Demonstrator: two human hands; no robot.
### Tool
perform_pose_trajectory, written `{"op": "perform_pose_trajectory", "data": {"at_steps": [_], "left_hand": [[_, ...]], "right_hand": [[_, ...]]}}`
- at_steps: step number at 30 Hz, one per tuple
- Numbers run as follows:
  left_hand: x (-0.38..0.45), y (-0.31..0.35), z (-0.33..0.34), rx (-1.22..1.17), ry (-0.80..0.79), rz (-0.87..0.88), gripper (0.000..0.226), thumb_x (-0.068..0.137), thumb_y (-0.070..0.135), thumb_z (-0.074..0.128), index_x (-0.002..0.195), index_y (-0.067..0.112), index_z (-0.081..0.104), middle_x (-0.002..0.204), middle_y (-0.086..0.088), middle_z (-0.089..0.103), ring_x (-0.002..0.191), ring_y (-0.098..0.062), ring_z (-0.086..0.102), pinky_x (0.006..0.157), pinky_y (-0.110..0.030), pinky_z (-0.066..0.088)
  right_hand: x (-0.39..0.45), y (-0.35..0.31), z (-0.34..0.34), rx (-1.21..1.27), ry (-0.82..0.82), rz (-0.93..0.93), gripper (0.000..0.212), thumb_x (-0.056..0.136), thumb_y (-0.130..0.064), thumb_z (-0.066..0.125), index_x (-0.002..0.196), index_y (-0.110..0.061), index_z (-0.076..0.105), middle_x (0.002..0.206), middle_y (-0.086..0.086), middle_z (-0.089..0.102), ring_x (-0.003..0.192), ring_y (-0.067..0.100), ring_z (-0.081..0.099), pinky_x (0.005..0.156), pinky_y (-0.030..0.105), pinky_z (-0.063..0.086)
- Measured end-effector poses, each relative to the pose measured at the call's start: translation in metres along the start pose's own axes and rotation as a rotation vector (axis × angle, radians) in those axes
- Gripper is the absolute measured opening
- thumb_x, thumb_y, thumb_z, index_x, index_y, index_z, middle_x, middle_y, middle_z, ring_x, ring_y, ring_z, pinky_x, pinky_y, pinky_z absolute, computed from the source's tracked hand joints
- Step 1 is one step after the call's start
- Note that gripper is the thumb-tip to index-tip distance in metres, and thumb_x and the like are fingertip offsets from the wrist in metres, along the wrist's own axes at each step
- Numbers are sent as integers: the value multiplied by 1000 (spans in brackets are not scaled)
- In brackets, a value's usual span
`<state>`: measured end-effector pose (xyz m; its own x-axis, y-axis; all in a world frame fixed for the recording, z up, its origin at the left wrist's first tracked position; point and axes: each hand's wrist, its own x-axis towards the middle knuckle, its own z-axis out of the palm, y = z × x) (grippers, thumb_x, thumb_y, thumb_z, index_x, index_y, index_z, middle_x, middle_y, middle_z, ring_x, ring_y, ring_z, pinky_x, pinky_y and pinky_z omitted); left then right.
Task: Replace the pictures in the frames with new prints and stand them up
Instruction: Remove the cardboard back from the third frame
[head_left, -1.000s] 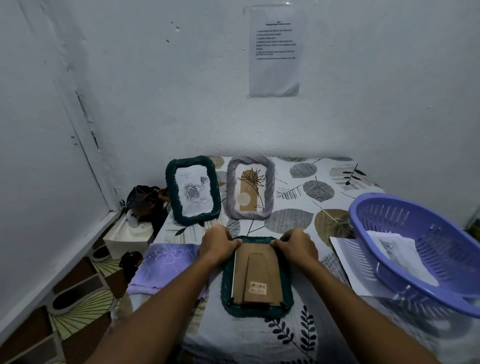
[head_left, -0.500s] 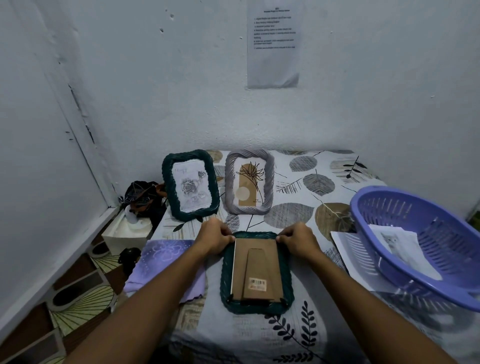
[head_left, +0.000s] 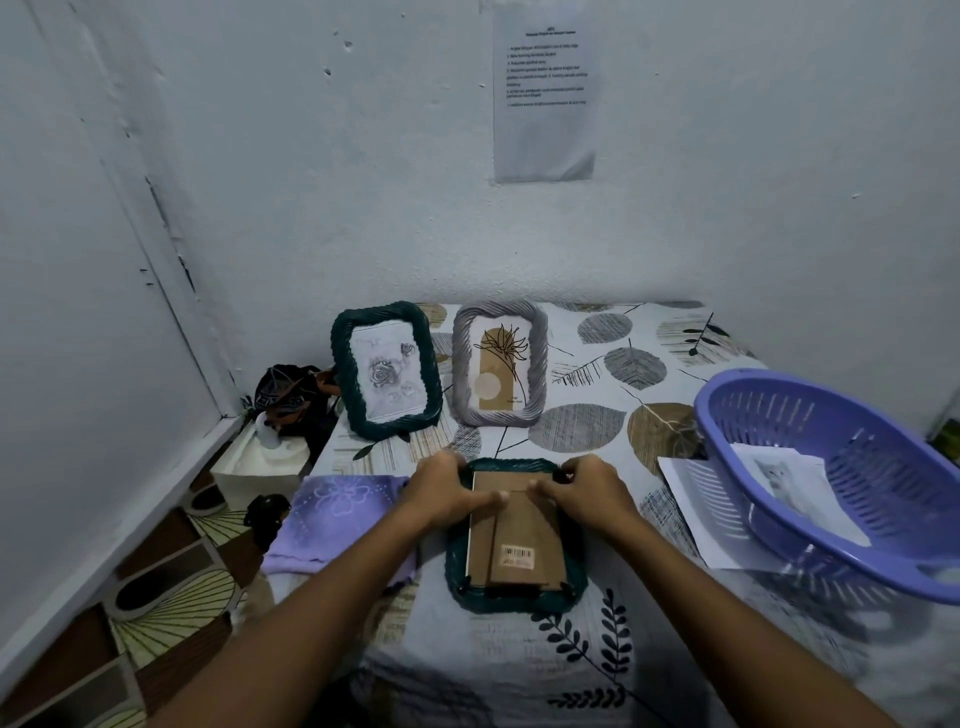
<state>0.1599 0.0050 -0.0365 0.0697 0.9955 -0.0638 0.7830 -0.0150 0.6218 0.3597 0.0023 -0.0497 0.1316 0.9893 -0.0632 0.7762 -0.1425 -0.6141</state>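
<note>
A dark green frame (head_left: 514, 597) lies face down on the leaf-print surface (head_left: 597, 670), near the person's edge, its brown backing (head_left: 519, 540) up with a barcode sticker (head_left: 517, 555) low on the stand flap. Both hands sit at the frame's far end. The left hand (head_left: 441, 491) is on the top left corner, its thumb laid flat across the backing; the right hand (head_left: 587, 491) is on the top right corner, thumb likewise on the backing and fingers (head_left: 563, 475) curled down at a small black clip on the rim. Whether either hand truly grasps the frame or only presses on it, I cannot tell. Just left of the frame lies a purple cloth (head_left: 337, 512). To the right a purple basket (head_left: 831, 493) rests partly on a white sheet (head_left: 685, 499) and holds a print (head_left: 784, 478). Farther back two frames stand upright, side by side: a green one (head_left: 387, 366) with a rose drawing and a grey one (head_left: 500, 364) with a plant picture. On the wall beyond hangs a printed notice (head_left: 544, 93).
</note>
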Motion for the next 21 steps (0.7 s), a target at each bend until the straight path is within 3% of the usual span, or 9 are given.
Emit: {"op": "perform_pose_trajectory", "data": {"at_steps": [3, 7, 11, 13, 15, 17, 19, 21], "left_hand": [[-13, 3, 2, 25, -34, 32, 79, 57, 60, 82, 117, 14, 59, 115, -4, 62, 102, -19, 58, 85, -35, 53], [-32, 6, 2, -15, -25, 98, 69, 68, 38, 85, 125, 12, 56, 120, -5, 63, 98, -13, 56, 81, -23, 48], [-53, 2, -3, 4, -17, 103, 74, 65, 41, 86, 126, 11, 56, 123, -7, 61, 105, -17, 55, 88, -33, 53], [-64, -3, -5, -1, -36, 91, 76, 64, 41, 87, 127, 12, 56, 120, -7, 62, 104, -18, 56, 83, -28, 52], [-75, -6, -8, 7, -53, 47, 79, 67, 40, 85, 131, 9, 52, 114, -7, 61, 97, -17, 56, 72, -18, 47], [-84, -9, -10, 2, -65, -22, 81, 70, 39, 83, 134, 4, 47, 110, -13, 64, 87, -19, 63, 66, -22, 48], [-91, -9, -11, -55, -78, -90, 67, 76, 29, 81, 128, 2, 48, 92, -17, 68, 59, -17, 65, 50, -24, 49], [-98, -7, -9, -128, -126, -139, 46, 81, 17, 77, 115, 2, 51, 73, -17, 68, 41, -15, 60, 40, -24, 47]], "right_hand": [[-14, -3, 0, -39, -9, 0, 55, 68, -64, 70, 95, -16, 66, 93, 3, 66, 80, 20, 64, 71, 37, 56], [-34, -3, 0, -57, -8, -31, 66, 65, -63, 72, 112, -18, 60, 110, 4, 56, 93, 24, 61, 77, 38, 54], [-59, 3, -4, 31, -52, -71, 74, 56, -66, 73, 110, -18, 60, 106, 5, 59, 87, 20, 62, 73, 41, 57], [-75, 5, -8, 46, -50, -78, 68, 61, -58, 77, 110, -14, 62, 102, 5, 63, 83, 18, 61, 70, 38, 57], [-89, 6, -12, 85, -57, -53, 63, 69, -43, 81, 115, -5, 60, 96, 3, 61, 84, 19, 60, 70, 34, 53], [-98, 7, -17, 106, -78, -9, 68, 72, -37, 82, 122, 2, 56, 98, 8, 62, 89, 23, 60, 70, 31, 49], [-101, 9, -19, 133, -103, 45, 69, 72, -32, 83, 123, 5, 55, 104, 16, 66, 89, 28, 64, 68, 35, 52], [-103, 10, -20, 148, -127, 87, 56, 71, -26, 84, 109, 8, 61, 92, 23, 69, 74, 29, 67, 65, 44, 56]]}}
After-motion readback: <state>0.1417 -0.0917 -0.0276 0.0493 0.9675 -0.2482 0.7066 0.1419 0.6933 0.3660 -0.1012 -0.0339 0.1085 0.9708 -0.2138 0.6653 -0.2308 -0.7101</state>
